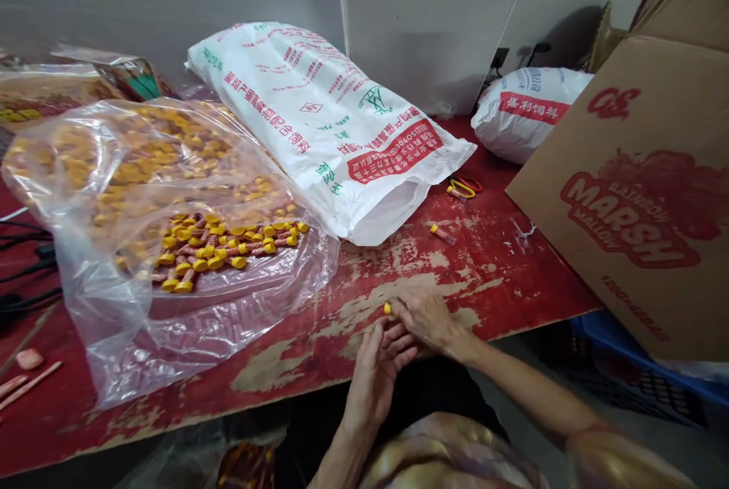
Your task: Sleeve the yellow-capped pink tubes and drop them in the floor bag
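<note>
Near the table's front edge, my right hand [426, 316] is closed, with a small yellow cap [388, 308] showing at its fingertips. Whatever lies below the cap is hidden by the fingers. Just under it, my left hand [380, 364] is palm up, empty, its thumb apart from loosely bent fingers. To the left lies a clear plastic bag [187, 352] full of small yellow-capped tubes [210, 250], several of them spilling at its mouth. One loose yellow-capped tube [443, 235] with pinkish contents rests on the red table beyond my hands.
A white woven sack [319, 117] lies behind, its mouth facing me. Another tube and yellow and red bands [464, 187] are near it. A cardboard box [632, 193] stands right, by a second white sack [527, 109]. Black cables [28, 269] and pink sticks [28, 383] lie left on the worn red table [273, 367].
</note>
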The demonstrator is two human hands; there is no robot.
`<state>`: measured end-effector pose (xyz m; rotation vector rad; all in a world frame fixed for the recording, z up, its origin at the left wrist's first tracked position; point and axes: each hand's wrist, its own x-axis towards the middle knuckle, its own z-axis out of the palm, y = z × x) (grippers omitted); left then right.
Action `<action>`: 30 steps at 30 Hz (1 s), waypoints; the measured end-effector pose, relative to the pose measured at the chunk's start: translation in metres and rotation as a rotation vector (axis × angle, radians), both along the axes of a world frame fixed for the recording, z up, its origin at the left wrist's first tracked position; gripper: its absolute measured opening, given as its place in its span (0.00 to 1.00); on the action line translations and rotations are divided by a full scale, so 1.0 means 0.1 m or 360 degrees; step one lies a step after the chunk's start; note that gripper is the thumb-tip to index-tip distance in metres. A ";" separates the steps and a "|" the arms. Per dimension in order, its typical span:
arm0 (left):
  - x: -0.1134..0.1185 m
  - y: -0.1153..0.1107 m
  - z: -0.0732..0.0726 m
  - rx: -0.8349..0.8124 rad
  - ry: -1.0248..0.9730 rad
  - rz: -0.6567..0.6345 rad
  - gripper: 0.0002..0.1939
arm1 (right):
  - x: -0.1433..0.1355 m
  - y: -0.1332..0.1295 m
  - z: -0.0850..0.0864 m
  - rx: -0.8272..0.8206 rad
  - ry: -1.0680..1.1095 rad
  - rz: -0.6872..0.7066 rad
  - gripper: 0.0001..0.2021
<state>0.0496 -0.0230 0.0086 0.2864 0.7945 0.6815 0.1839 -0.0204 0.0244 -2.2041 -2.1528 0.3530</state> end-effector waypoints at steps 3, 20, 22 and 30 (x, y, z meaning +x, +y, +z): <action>-0.01 0.03 -0.01 0.0028 -0.0061 0.0176 0.16 | -0.09 -0.14 -0.06 0.0329 0.0263 0.0253 0.12; -0.10 -0.01 -0.09 -0.0006 -0.0053 0.0054 0.18 | 0.87 0.45 0.07 -0.0121 -0.0411 -0.0235 0.19; -0.08 -0.01 -0.11 0.0009 -0.0028 0.0047 0.19 | 0.70 0.43 0.09 -0.0219 -0.0413 -0.0122 0.20; 0.00 0.03 -0.10 0.0011 0.0095 -0.0073 0.21 | 0.43 0.58 -0.01 -0.0387 -0.0403 0.0002 0.11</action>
